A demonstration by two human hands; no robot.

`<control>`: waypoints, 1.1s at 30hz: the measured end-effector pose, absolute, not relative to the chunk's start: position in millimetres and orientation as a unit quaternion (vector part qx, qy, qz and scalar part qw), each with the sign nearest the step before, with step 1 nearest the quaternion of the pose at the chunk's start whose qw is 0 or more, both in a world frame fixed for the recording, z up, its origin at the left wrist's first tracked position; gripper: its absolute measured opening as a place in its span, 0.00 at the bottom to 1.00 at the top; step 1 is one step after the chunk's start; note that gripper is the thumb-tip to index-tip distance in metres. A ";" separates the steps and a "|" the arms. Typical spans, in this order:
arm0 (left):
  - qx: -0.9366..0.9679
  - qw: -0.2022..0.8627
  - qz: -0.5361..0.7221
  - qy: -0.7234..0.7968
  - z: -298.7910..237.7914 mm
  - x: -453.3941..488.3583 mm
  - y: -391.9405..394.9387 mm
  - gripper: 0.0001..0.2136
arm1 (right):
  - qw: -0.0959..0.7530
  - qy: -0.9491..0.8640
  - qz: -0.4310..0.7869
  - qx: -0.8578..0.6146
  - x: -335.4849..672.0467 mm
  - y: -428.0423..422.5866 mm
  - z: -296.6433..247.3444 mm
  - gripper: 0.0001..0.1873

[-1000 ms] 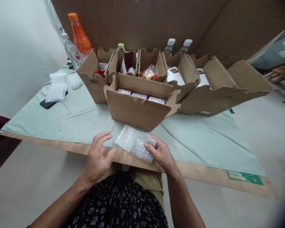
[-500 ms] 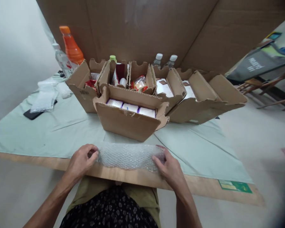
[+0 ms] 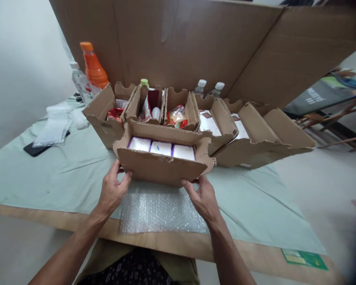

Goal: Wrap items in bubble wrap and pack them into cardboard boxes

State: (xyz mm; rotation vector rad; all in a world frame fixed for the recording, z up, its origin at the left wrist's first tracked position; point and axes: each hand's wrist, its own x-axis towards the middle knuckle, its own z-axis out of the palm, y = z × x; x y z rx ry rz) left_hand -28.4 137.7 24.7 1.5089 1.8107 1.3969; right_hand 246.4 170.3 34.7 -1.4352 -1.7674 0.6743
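An open cardboard box with three white packs inside stands at the middle of the table. My left hand grips its lower left corner, thumb on the front face. My right hand holds its lower right edge, fingers curled under it. A flat sheet of bubble wrap lies spread on the table just in front of the box, between my wrists, touched by neither hand.
Several open cardboard boxes with packets and cards stand behind. An orange bottle, clear bottles, a black phone under plastic bags sit at left. A big cardboard sheet backs the table.
Both hands let go of the bubble wrap, which now lies flat on the table, and moved forward to take hold of the front box's lower corners. The view tilted up slightly.
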 end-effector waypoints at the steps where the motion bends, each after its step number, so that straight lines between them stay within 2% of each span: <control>1: 0.541 0.190 0.500 0.649 23.1 -30.2 136.0 0.14 | 0.376 -0.692 0.267 -0.555 246.0 173.3 32.6 0.21; 4: 0.555 0.143 0.501 0.648 23.3 -36.9 127.5 0.20 | 0.387 -0.699 0.266 -0.540 255.2 170.9 26.9 0.24; 8: 0.618 0.025 0.467 0.632 30.6 -26.3 92.6 0.34 | 0.406 -0.689 0.185 -0.570 266.1 135.3 19.3 0.26; 11: 0.761 0.025 0.336 0.555 28.1 -2.9 59.7 0.31 | 0.355 -0.755 0.151 -0.530 243.1 101.3 9.9 0.23; 15: 0.873 0.031 0.150 0.463 -0.9 4.7 46.3 0.29 | 0.205 -0.864 0.150 -0.435 206.8 79.4 -11.5 0.26; 18: 0.895 0.024 0.076 0.438 -20.7 -20.6 53.9 0.29 | 0.137 -0.865 0.110 -0.470 231.7 69.1 -25.4 0.31; 21: 0.903 0.027 0.063 0.423 -21.7 -47.1 55.6 0.28 | 0.131 -0.816 0.048 -0.561 288.9 51.5 -29.1 0.32; 25: 0.886 0.024 0.114 0.449 -4.3 -49.7 53.3 0.27 | 0.179 -0.768 -0.016 -0.615 319.9 42.7 -14.4 0.25; 30: 0.821 0.015 0.124 0.557 1.5 -34.2 74.4 0.20 | 0.172 -0.795 0.027 -0.582 273.9 93.1 -2.7 0.19; 33: 0.798 0.047 0.117 0.589 -1.8 -38.6 85.8 0.12 | 0.161 -0.799 0.089 -0.572 268.2 120.9 -2.6 0.10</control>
